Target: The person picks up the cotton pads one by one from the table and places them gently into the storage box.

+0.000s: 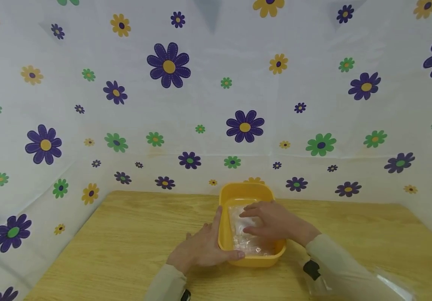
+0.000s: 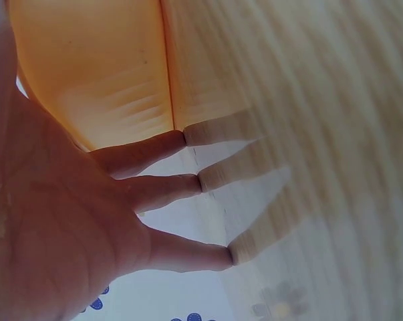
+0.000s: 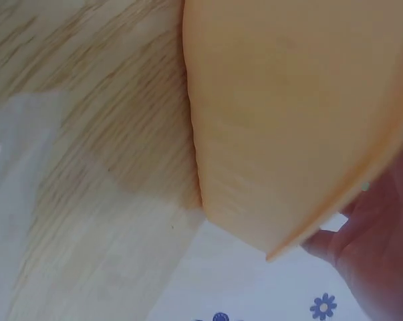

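A: On the counter (image 1: 125, 234), near the far edge, sits a yellow tub (image 1: 251, 261). Clear plastic bag (image 1: 244, 240) lies inside it, crumpled flat against the bottom.

B: Hands?

A: Left hand (image 1: 200, 248) rests against the tub's left wall from outside, fingers (image 2: 168, 187) straight and spread, tips down on the counter, thumb along the rim. Not curled round anything. Right hand (image 1: 276, 221) is over the tub, fingers relaxed, lying flat on the bag, pressing rather than pinching as far as I can tell.

B: Progress?

A: Bag is already in the tub, so I'd judge the placing mostly done. Left looks like it's just steadying. What's left, I'd guess: pressing the bag flat and letting go.

B: Anything else?

A: Second clear bag (image 1: 389, 284) by the right sleeve, bottom right. Flower-print sheet (image 1: 168, 65) behind.
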A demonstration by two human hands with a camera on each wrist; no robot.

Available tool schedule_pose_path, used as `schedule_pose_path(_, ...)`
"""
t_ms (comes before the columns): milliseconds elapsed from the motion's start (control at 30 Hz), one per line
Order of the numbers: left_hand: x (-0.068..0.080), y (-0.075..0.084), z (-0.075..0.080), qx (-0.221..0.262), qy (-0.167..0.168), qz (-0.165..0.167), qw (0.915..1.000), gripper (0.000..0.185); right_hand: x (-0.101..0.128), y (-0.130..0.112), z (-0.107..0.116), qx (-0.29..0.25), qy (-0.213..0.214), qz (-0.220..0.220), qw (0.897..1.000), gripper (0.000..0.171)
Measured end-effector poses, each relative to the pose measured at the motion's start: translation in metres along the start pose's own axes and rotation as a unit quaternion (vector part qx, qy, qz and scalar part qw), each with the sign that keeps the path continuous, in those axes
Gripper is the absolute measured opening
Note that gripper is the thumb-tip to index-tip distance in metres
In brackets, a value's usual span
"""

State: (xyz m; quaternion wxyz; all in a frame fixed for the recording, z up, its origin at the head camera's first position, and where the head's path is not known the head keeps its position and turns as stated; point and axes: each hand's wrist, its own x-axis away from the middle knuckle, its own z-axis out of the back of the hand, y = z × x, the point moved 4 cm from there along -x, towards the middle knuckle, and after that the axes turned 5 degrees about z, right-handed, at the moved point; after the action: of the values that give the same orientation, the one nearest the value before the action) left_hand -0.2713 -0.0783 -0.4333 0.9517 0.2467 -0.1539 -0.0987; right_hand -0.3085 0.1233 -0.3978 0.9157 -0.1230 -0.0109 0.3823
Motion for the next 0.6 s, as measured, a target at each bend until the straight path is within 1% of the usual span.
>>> schedule_pose_path(200, -0.001, 0.000, 0.001, -0.004, 0.001, -0.004, 1.0000, 0.133, 0.015, -0.001, 0.012, 0.010, 0.037, 0.020, 0.999, 0.041)
schedule_pose_path(400, -0.002, -0.001, 0.001, 0.003, 0.003, -0.009, 1.0000, 0.134, 0.035, 0.000, 0.019, 0.020, 0.055, 0.011, 0.998, 0.042)
schedule_pose_path(600, -0.001, 0.000, 0.000, 0.009, 0.001, -0.004, 0.9999, 0.134, 0.056, 0.002, 0.025, 0.037, 0.082, 0.015, 0.996, 0.039)
